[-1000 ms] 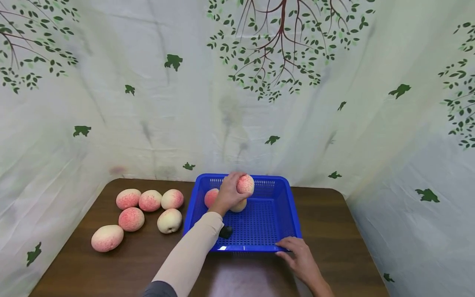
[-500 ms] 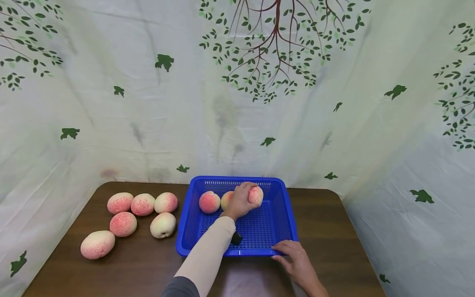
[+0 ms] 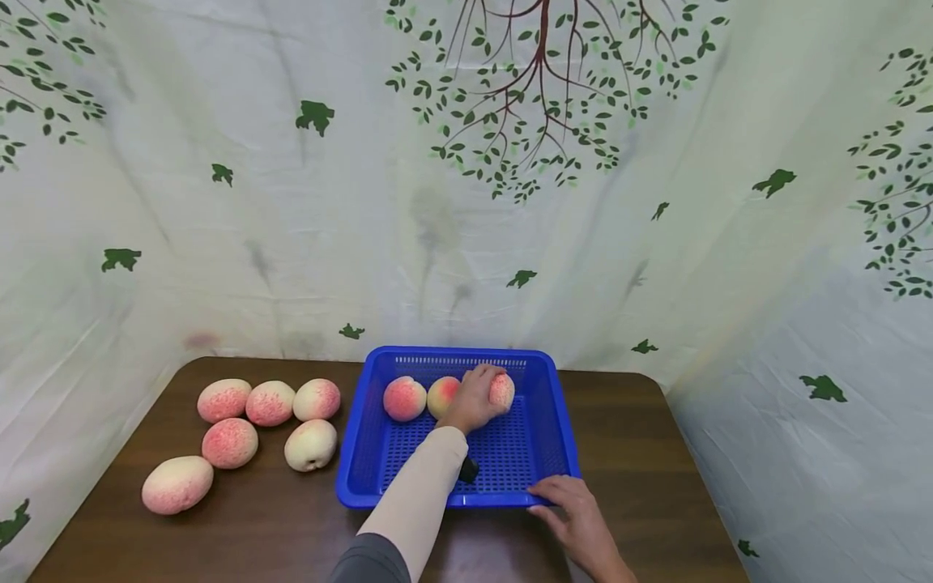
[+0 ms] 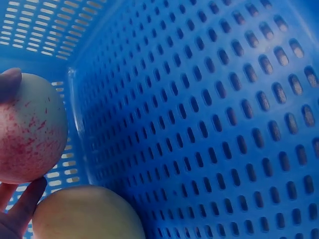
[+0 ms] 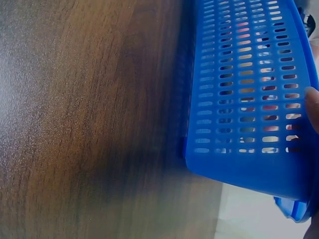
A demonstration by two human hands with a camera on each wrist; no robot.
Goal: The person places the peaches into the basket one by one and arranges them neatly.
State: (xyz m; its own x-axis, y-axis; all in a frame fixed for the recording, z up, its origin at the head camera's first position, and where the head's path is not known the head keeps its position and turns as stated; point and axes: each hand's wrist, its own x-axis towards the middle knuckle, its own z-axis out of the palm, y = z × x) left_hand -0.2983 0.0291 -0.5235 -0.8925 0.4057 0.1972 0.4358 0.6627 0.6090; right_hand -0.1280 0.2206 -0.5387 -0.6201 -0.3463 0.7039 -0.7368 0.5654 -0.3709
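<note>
Inside the blue plastic basket (image 3: 510,463), my left hand (image 3: 474,402) grips a speckled pink-and-white peach (image 3: 502,392) low down, close to the back wall. Fingers at the left edge of the left wrist view hold this same peach (image 4: 32,130); whether it touches the basket floor I cannot tell. Two more peaches sit to its left in the basket, a redder one (image 3: 404,398) and a yellowish one (image 3: 441,395) partly behind the hand. My right hand (image 3: 579,522) pinches the basket's front rim near the right corner. Its thumb (image 5: 312,107) shows against the basket wall (image 5: 234,94).
Several peaches lie on the brown table (image 3: 270,518) left of the basket, among them a pale one (image 3: 310,445) and a large one (image 3: 177,485) nearest the front. A white cloth (image 3: 240,267) printed with leaves hangs behind the table and along its sides.
My left hand has moved rightward and lowered the peach into the basket, uncovering the two other peaches there. The right hand stays on the rim. The head view has shifted slightly.
</note>
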